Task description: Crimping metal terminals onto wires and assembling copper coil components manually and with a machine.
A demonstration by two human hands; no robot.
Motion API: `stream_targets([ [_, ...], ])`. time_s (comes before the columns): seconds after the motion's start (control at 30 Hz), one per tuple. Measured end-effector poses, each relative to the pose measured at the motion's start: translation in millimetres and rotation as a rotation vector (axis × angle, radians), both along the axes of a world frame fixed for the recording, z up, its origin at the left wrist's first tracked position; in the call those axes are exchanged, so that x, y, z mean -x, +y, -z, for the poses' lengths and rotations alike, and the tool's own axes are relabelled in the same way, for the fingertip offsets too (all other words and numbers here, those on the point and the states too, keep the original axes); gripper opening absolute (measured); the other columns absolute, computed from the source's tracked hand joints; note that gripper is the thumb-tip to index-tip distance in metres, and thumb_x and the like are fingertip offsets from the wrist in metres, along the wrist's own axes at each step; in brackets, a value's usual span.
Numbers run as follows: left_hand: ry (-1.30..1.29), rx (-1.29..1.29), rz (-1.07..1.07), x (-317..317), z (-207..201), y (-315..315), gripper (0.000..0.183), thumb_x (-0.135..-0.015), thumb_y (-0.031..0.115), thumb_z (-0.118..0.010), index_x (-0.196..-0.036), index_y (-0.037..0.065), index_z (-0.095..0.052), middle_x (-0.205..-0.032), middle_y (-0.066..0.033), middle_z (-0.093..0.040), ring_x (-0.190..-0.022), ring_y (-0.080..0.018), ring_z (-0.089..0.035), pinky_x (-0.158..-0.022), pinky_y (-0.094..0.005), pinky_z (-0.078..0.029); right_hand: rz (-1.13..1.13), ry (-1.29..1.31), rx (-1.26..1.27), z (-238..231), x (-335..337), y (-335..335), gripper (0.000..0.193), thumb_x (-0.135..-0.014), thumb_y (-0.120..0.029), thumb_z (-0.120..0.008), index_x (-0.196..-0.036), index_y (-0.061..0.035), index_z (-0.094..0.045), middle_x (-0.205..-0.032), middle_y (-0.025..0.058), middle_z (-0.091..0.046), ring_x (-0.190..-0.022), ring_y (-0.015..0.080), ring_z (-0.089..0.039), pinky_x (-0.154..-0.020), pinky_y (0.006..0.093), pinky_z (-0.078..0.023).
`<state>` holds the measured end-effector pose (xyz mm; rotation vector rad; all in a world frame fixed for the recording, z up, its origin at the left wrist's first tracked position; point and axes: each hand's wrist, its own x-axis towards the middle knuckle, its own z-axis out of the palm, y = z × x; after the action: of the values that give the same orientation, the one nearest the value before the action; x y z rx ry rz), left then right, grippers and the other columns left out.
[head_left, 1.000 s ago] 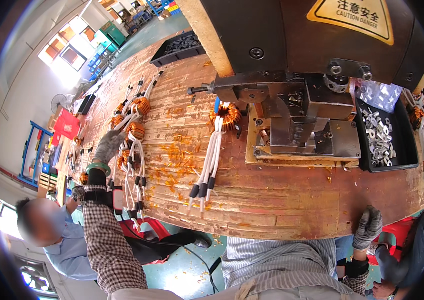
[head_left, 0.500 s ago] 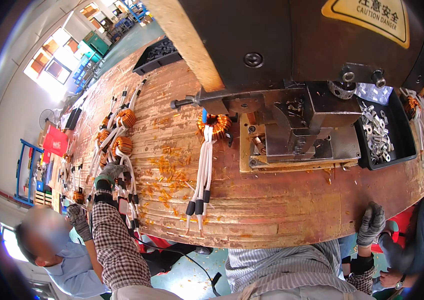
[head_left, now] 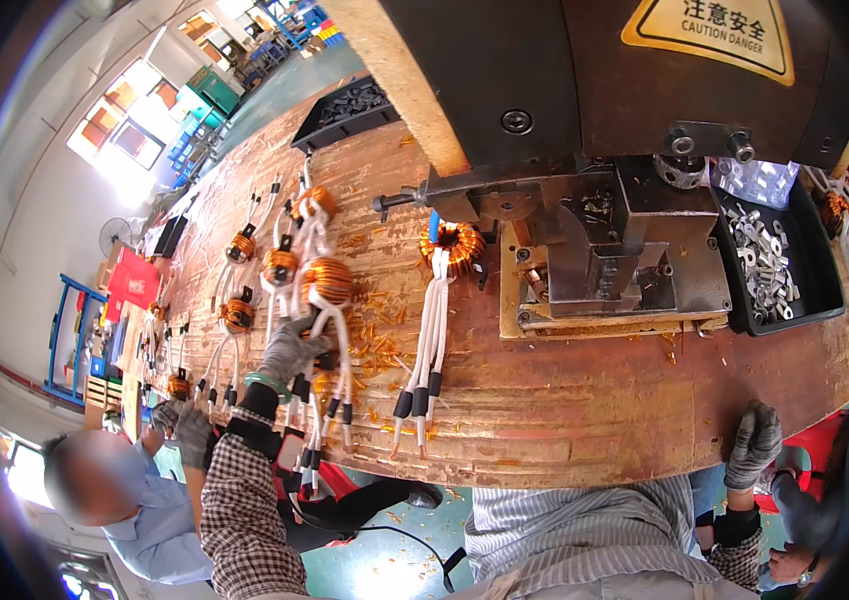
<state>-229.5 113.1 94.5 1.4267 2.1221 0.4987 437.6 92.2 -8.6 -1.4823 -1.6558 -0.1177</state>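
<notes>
My left hand point(head_left: 295, 352), in a grey glove, closes on the white leads of a group of copper-wound toroidal coils. One large orange coil point(head_left: 327, 281) lies just beyond its fingers. Black sleeves cover parts of the leads, which hang toward the table's near edge. My right hand point(head_left: 753, 447), also gloved, rests at the near right table edge with fingers curled and nothing visible in them. Between the hands, a single toroidal coil point(head_left: 463, 247) lies beside the press point(head_left: 610, 270), its white leads point(head_left: 433, 330) stretched toward me.
A black tray of metal terminals point(head_left: 767, 265) stands right of the press. Another black bin point(head_left: 347, 112) sits at the far left. More coils point(head_left: 238, 316) lie left of my hand. Copper scraps litter the wooden table point(head_left: 565, 410). A co-worker point(head_left: 130, 500) sits at left.
My left hand has moved right, drawing the grouped coils nearer the single one; several smaller coils stay behind at left. The whole view has shifted slightly. My right hand stays at the edge.
</notes>
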Motion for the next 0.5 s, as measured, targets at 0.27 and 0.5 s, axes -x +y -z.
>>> stream_targets([
  [0.27,0.489,0.093,0.283,-113.3,-33.8,38.4,0.055,-0.067,0.032,-0.07,-0.114,0.009,-0.055,-0.11,-0.0166,-0.056,-0.104,-0.0315,-0.051,-0.09,-0.0363,-0.039,-0.022,-0.031,-0.023,-8.7,6.4,2.0,0.011,-0.081,-0.01,-0.056,-0.089,-0.0028,-0.059,-0.081,0.0125,-0.06,-0.072,0.0281,-0.056,-0.065,0.0356,-0.045],
  [0.5,-0.861,0.103,0.239,-60.4,-85.4,1.6,0.054,-0.073,0.031,-0.069,-0.118,0.007,-0.05,-0.133,-0.0133,-0.036,-0.107,-0.023,-0.051,-0.092,-0.0342,-0.041,-0.018,0.001,0.064,-2.1,-4.0,-0.8,0.011,-0.083,-0.007,-0.053,-0.091,-0.0011,-0.059,-0.086,0.0125,-0.062,-0.076,0.0242,-0.059,-0.071,0.0321,-0.047],
])
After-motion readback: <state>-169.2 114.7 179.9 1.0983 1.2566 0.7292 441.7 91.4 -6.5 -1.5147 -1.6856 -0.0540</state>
